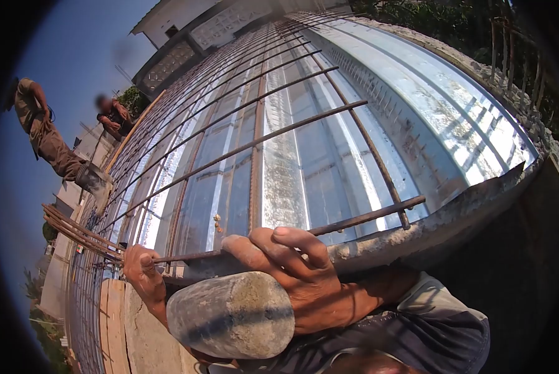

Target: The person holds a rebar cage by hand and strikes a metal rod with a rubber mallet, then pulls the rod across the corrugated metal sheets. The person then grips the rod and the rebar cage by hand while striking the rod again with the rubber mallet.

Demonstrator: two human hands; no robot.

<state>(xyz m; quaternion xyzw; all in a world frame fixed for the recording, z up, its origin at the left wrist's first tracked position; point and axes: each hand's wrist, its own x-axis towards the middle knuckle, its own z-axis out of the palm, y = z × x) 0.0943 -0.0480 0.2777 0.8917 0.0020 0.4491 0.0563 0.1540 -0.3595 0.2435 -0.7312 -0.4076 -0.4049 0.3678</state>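
My left hand is closed at the left end of the nearest crosswise rebar, thumb and fingers pressed together around it. Further right along the same bar is my right hand, its dusty fingers curled over the rod and hiding part of it. A grey, dusty, cylinder-shaped piece with a rough rounded end is close to the camera, overlapping my right palm and wrist. Beyond my hands, the rebar grid stretches away over shiny corrugated metal sheets.
A rough concrete edge borders the sheets, with a dark drop at right. Bundled rods stick out at left, above wooden boards. One person in boots stands at left; another crouches behind. A building rises at the back.
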